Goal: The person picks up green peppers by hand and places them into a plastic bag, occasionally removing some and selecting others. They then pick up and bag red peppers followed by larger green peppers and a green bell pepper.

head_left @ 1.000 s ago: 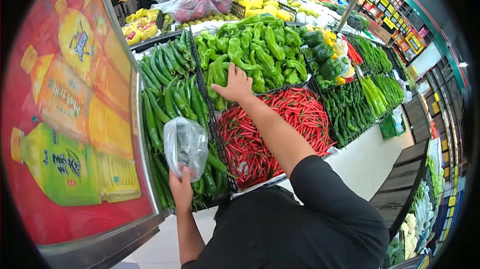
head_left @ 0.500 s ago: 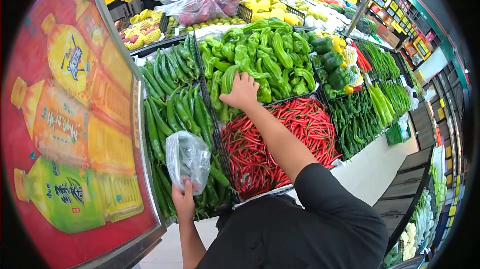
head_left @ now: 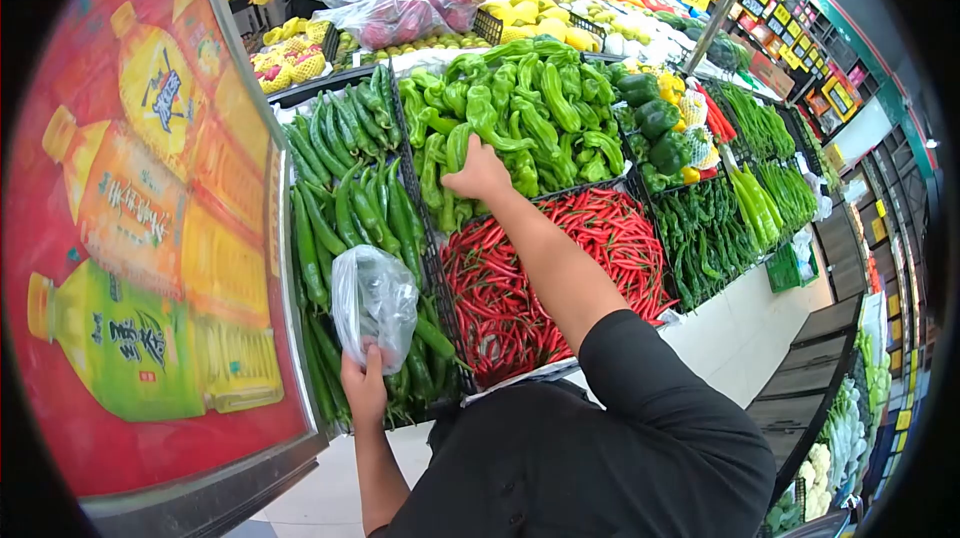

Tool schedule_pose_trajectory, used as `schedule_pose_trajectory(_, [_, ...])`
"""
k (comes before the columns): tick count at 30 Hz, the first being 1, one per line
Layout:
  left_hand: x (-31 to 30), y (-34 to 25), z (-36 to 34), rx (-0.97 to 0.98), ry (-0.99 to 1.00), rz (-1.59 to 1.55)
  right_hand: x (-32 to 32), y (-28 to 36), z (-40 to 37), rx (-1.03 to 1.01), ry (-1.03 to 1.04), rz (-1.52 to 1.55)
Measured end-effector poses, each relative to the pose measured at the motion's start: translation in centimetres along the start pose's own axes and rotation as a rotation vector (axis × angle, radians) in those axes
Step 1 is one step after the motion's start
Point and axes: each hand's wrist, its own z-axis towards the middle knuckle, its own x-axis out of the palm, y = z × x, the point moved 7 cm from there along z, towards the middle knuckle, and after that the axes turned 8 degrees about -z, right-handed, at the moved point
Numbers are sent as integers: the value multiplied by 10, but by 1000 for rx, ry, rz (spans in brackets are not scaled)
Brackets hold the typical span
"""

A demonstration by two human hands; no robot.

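Head: left hand [head_left: 363, 388], apparently one bag [head_left: 373, 293]

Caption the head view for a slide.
The left hand holds a clear plastic bag while the right hand reaches into the pale green peppers.

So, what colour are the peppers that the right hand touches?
The peppers are light green; head view shows them.

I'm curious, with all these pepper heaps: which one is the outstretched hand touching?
The pale, wrinkled green peppers behind the red chillies: the right hand rests on them. The left hand grips a bag.
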Motion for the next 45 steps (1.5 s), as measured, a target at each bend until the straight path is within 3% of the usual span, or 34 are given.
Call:
schedule_pose_trajectory(7, [-2,2,-1,34,45,-7,-47,-19,-10,-223,-318,300])
schedule_pose_trajectory(9, [2,-4,-1,36,68,-1,-90,-14,-55,-214,-184,618])
schedule_pose_trajectory(11, [3,-7,-1,-4,70,-38,-96,-38,-65,-235,-185,582])
schedule_pose_trajectory(15, [11,-27,-4,47,49,-183,-87,-52,-125,-283,214,611])
schedule_pose_trajectory(16, [9,-23,-3,52,9,-155,-80,-58,-138,-257,208,495])
schedule_pose_trajectory(19, [14,-64,-15,437,-137,213,-31,-71,-167,-275,316,647])
schedule_pose_trajectory(21, [23,-98,-22,535,-138,361,1,-75,-182,-302,347,632])
schedule_pose_trajectory(23, [37,-124,-25,685,-143,436,31,-86,-189,-346,247,361])
schedule_pose_trajectory(24, [51,-141,-25,762,-124,414,43,-90,-197,-288,228,242])
schedule_pose_trajectory(27, [105,-158,-4,842,193,415,63,-90,-225,-246,165,69])
schedule_pose_trajectory(31, [198,-148,56,754,421,425,60,-82,-247,-274,105,37])
schedule_pose_trajectory(35, [263,-81,159,559,445,797,49,-95,-275,-400,-97,86])
schedule_pose_trajectory(38, [285,-49,208,375,410,1115,33,-119,-299,-367,-75,196])
schedule_pose_trajectory(45, [311,-48,221,358,329,1464,2,-172,-345,-194,43,468])
